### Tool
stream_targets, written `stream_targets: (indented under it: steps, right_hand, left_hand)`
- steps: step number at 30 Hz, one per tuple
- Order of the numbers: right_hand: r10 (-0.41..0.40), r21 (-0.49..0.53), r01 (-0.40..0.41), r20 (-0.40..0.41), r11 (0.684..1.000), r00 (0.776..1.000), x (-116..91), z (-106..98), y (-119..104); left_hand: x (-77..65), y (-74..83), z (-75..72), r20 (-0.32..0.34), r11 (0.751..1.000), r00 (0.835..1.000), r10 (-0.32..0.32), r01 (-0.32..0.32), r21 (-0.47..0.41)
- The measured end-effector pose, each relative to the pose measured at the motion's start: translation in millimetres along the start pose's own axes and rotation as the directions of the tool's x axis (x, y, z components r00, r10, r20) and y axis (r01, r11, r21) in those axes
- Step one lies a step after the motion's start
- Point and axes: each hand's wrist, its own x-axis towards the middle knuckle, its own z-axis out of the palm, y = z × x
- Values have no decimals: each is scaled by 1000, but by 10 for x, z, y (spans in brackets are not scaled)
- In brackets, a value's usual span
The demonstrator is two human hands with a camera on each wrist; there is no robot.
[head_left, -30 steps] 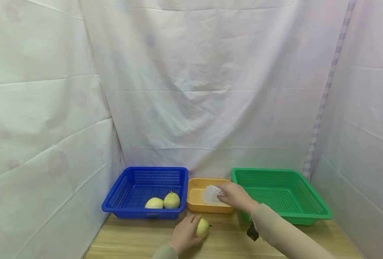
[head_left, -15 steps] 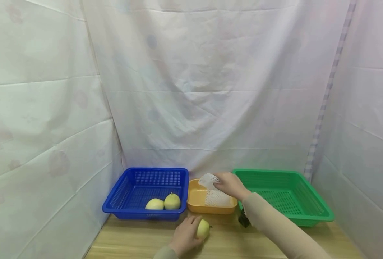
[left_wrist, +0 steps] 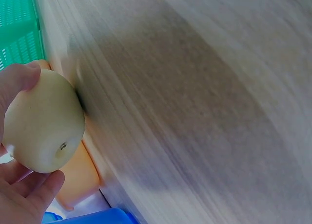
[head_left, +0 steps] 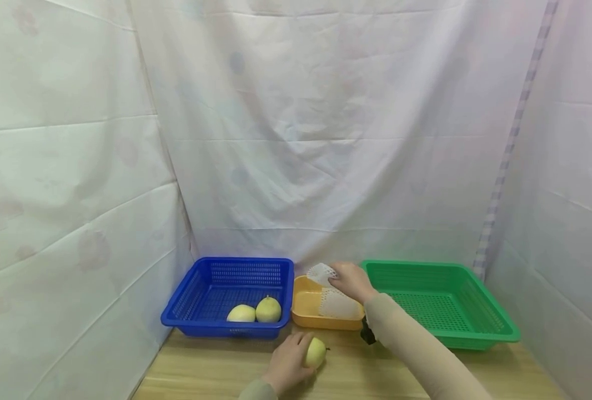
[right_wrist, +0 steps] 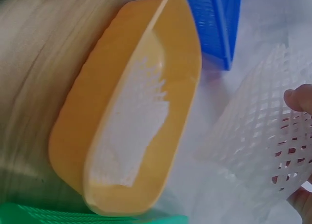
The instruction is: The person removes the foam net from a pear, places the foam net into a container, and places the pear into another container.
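Note:
My left hand [head_left: 290, 360] grips a pale yellow-green pear [head_left: 316, 353] low at the table's front. In the left wrist view, thumb and fingers curl round the pear [left_wrist: 46, 121], its small dark-centred hollow facing the camera. Above the orange tray [head_left: 306, 320], my right hand [head_left: 352, 280] pinches a white foam net sleeve [head_left: 320, 273]. The right wrist view shows this sleeve [right_wrist: 258, 121] spread out, with the thumb [right_wrist: 300, 98] pressed on its mesh. More white foam netting [right_wrist: 129, 131] lies flat inside the tray.
A blue basket [head_left: 226, 331] at the left holds two pears [head_left: 268, 309] in its near right corner. At the right stands a green basket [head_left: 476, 338]. The orange tray sits between them on the wooden table [head_left: 201, 366], before a white curtain [head_left: 316, 166].
My right hand has risen from inside the orange tray, lifting one foam net sleeve off the other netting. The left hand keeps its grip on the pear in nearly the same spot.

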Motion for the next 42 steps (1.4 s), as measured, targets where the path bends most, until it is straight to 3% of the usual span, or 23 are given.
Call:
stream_targets:
  steps: [17, 24, 42]
  right_hand:
    - [88, -54, -87, 29, 995, 996, -70, 353, 100]
    - [120, -116, -109, 97, 987, 988, -117, 419, 51]
    - [106, 57, -125, 258, 991, 960, -99, 416, 25]
  left_hand:
    - [14, 15, 31, 5, 1000, 1000, 3, -3, 3]
    - [6, 17, 39, -18, 1000, 1000, 7, -6, 12]
    - [11, -22, 51, 5, 1000, 1000, -26, 26, -14]
